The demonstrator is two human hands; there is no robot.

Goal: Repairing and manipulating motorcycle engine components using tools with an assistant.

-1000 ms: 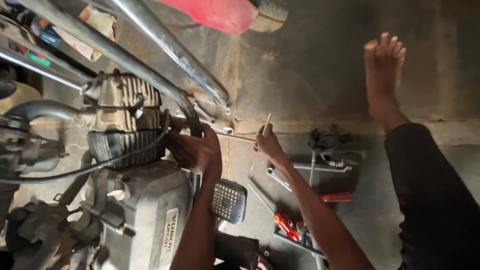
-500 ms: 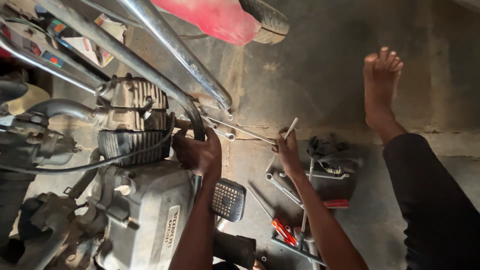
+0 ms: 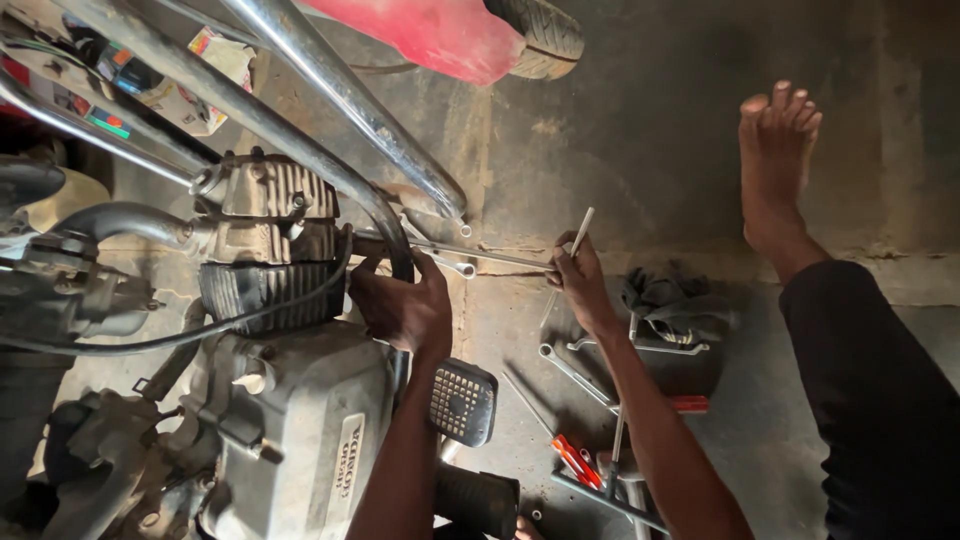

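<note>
The left hand [image 3: 405, 305] is curled against the motorcycle engine [image 3: 270, 270], fingers tucked at the side of the finned cylinder just under the curved frame tube [image 3: 300, 150]; whether it grips a part there or only braces cannot be told. The right hand [image 3: 578, 280] is closed around a thin metal rod [image 3: 578, 232], pinched near its lower end so the rod sticks up and slightly away from the body. Between the two hands a long slim spanner [image 3: 470, 253] lies nearly level, its long axis running from the engine toward the right hand, whose fingers are the nearer to its free end. A shorter open-ended spanner [image 3: 452, 266] sits just below it. Beyond the right hand, on the concrete floor [image 3: 640, 130], lie a dark rag [image 3: 665, 295], more wrenches [image 3: 575, 370] and red-handled pliers [image 3: 572, 460]. A ribbed footrest [image 3: 463, 402] sits below the left wrist, and a bare foot [image 3: 775, 160] stretches out farther right.
</note>
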